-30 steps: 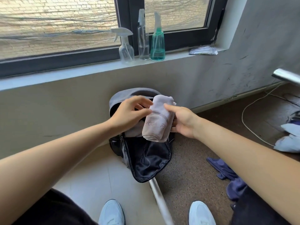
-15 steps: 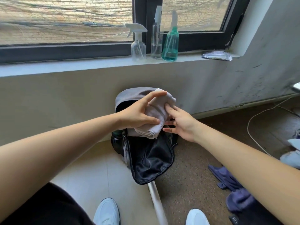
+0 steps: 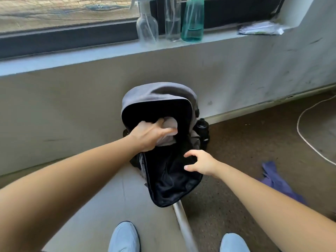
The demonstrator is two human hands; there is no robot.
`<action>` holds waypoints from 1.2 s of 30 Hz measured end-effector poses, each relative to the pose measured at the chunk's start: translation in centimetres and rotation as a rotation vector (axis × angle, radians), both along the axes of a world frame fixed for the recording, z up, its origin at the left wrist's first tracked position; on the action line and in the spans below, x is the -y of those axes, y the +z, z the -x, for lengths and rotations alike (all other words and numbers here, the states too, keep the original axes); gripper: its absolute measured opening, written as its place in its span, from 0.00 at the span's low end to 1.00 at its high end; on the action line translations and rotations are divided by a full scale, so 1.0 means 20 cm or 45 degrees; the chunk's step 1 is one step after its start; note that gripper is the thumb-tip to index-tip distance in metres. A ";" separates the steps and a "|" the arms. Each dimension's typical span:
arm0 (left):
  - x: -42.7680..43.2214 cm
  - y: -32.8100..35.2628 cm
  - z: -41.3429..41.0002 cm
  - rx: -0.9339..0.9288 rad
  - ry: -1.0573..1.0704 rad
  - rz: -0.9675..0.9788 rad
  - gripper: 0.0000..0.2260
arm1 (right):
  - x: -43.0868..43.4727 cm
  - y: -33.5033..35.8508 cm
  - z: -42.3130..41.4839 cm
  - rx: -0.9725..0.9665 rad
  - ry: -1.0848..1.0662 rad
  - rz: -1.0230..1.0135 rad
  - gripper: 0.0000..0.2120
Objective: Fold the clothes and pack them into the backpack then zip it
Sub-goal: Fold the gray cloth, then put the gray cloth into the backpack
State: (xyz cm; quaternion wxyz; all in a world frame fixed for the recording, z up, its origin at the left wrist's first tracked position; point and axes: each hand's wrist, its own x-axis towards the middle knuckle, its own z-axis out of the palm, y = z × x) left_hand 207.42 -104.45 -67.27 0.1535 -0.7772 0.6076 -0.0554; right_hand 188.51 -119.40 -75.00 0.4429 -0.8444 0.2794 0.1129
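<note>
**Folded bundle at the mouth of the backpack**

Our left hand (image 3: 149, 135) grips the pale folded garment (image 3: 168, 130), fingers curled over its top, and holds it in the upper opening of the backpack (image 3: 158, 93), partly inside the dark main compartment. Our right hand (image 3: 201, 163) hangs over the dropped front flap (image 3: 172, 186), fingers loosely bent and holding nothing; we cannot tell whether it touches the lining.

We judge the bundle light, soft and easy to squash. It should not slip, but its folds could spring loose, so a hold across the whole roll looks best, with the thumb underneath.

The backpack stands against the wall, unzipped, its flap lying open toward us with the black lining showing. Only this one garment shows in the compartment; its depths are too dark to read. A dark bottle (image 3: 201, 127) sits in the side pocket. A purple garment (image 3: 276, 179) lies on the floor to the right, not yet packed.
</note>
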 end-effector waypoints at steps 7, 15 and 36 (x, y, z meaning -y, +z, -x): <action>0.19 -0.46 -0.12 0.142 0.145 0.069 0.29 | 0.11 -0.12 0.05 0.143 -0.164 0.127 0.11; 0.27 -0.64 -0.06 -0.777 0.537 0.105 0.33 | 0.11 -0.18 0.07 0.130 -0.181 0.075 0.15; 0.29 -0.79 0.61 -0.528 0.306 0.921 0.17 | 0.35 -0.42 0.62 -0.150 -0.287 0.536 0.18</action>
